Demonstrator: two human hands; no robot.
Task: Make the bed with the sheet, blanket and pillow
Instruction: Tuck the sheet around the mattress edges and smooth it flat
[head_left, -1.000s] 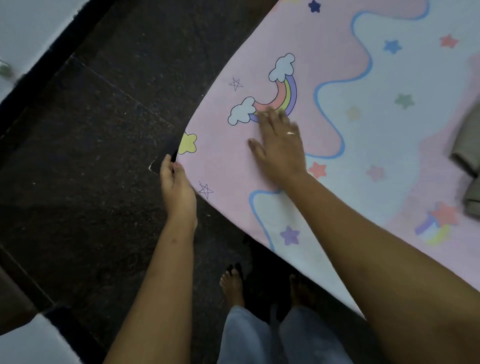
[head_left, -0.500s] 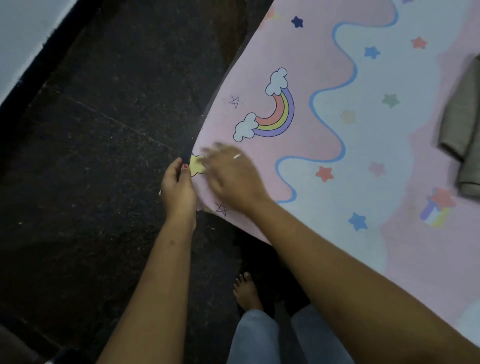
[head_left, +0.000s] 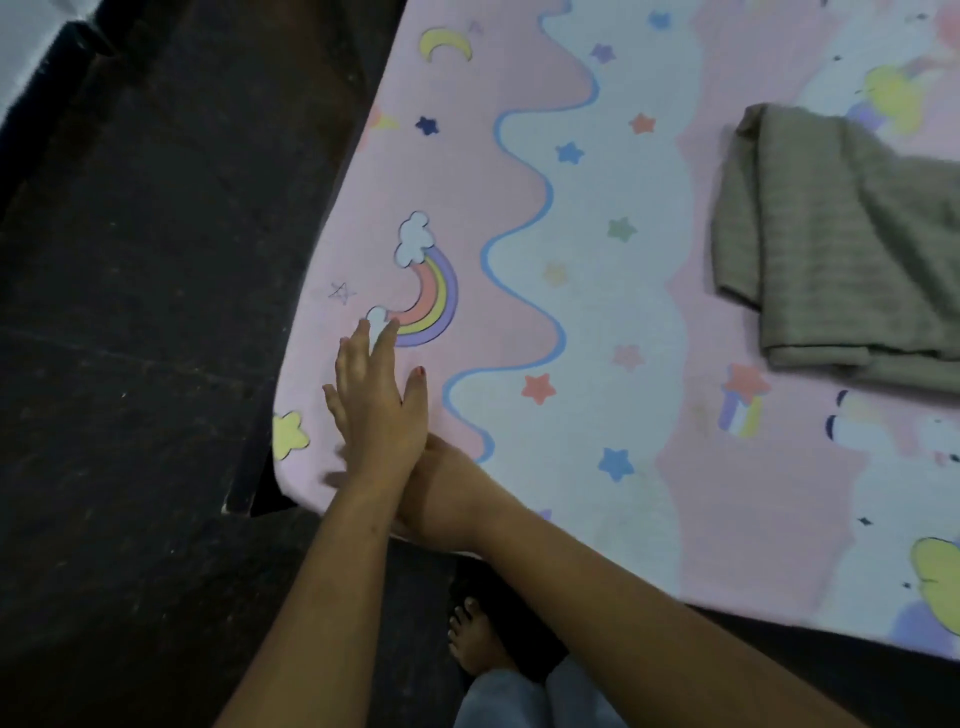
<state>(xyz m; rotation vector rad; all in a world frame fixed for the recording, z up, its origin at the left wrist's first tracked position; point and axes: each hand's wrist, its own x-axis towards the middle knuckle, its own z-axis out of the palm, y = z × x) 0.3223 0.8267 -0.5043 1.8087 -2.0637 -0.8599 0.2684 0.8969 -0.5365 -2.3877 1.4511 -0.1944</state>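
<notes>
A pink and pale-blue sheet (head_left: 597, 249), printed with rainbows, stars and moons, lies spread over the bed. My left hand (head_left: 376, 400) rests flat on it near the bed's near-left corner, fingers straight and pointing at a rainbow print. My right hand (head_left: 447, 493) lies on the sheet's near edge, crossed under my left wrist. It is mostly hidden, and blurred fingertips stick out to the left of my left forearm. A folded olive-grey blanket (head_left: 841, 249) sits on the sheet at the right. No pillow is in view.
Dark stone floor (head_left: 130, 364) runs along the bed's left side and near end. A dark corner of the bed frame (head_left: 244, 493) shows below the sheet. My bare foot (head_left: 478, 644) and grey trouser legs stand close to the bed. A white surface (head_left: 21, 31) is at the top left.
My left hand let go of the sheet's edge and moved onto the sheet, lying flat. My right hand slid back toward the near edge, under the left wrist. The view shifted, showing more of the blanket.
</notes>
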